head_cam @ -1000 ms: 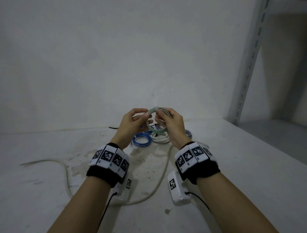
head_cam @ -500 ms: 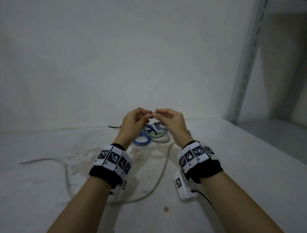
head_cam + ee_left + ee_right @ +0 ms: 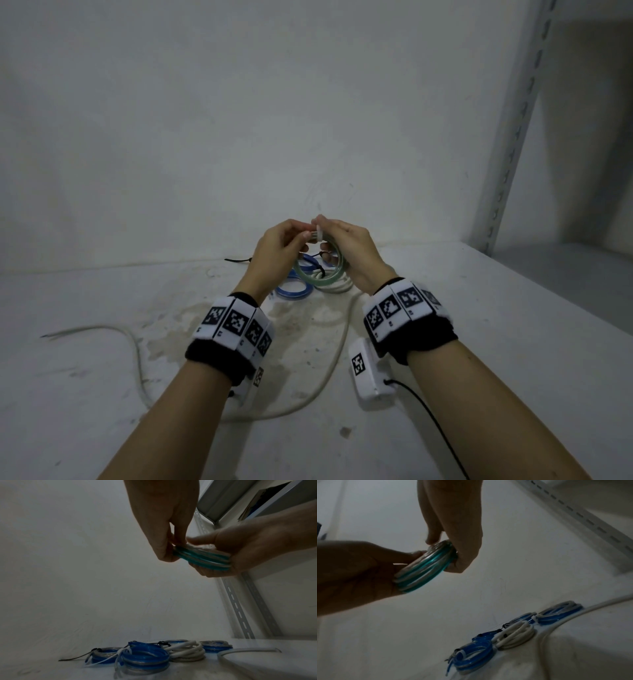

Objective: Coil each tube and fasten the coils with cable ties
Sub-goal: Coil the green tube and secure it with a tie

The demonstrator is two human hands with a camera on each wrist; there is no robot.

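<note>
A green and clear tube coil (image 3: 320, 278) is held in the air above the table by both hands. My left hand (image 3: 304, 237) pinches its top edge, and its fingers (image 3: 169, 553) curl round the coil (image 3: 202, 559) there. My right hand (image 3: 326, 240) grips the other side with the thumb on top and the fingers underneath. A small white piece, apparently a cable tie (image 3: 317, 235), shows between the fingertips at the top. In the right wrist view the coil (image 3: 426, 566) sits tilted between both hands.
Tied blue coils (image 3: 145, 658) and a white coil (image 3: 187, 651) lie on the white table (image 3: 479, 342) under the hands. A long loose white tube (image 3: 137, 356) snakes across the front. A black tie (image 3: 236, 261) lies by the wall. A slotted shelf post (image 3: 510, 137) stands at the right.
The fingertips of both hands have come together at the top of the green coil. The coil has tipped from upright to hanging lower and flatter between the hands.
</note>
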